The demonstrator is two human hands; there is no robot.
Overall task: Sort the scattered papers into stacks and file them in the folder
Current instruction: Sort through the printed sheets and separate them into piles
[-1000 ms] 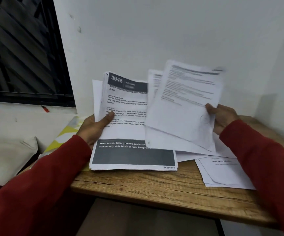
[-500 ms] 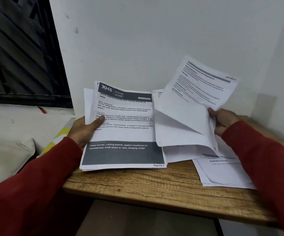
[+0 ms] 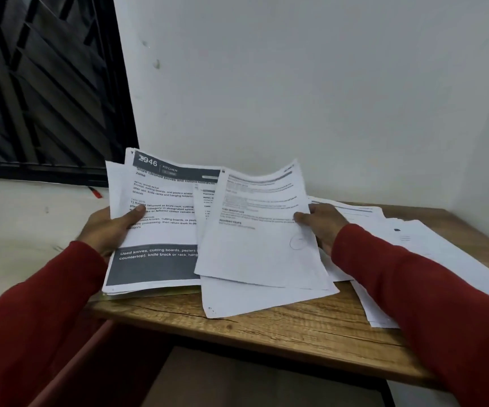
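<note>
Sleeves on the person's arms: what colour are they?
Dark red sleeves, clearest in the head view.

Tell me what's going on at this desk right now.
A person in red sleeves is sorting printed papers at a wooden table. The left hand holds a stack topped by the sheet headed 946; the right hand holds a loose sheet overlapping it. More papers lie unsorted to the right.

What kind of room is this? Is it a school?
Probably a room at home, not a school: a small wooden table sits in a plain white corner beside a dark grilled window, with what looks like a pillow on the left.
</note>
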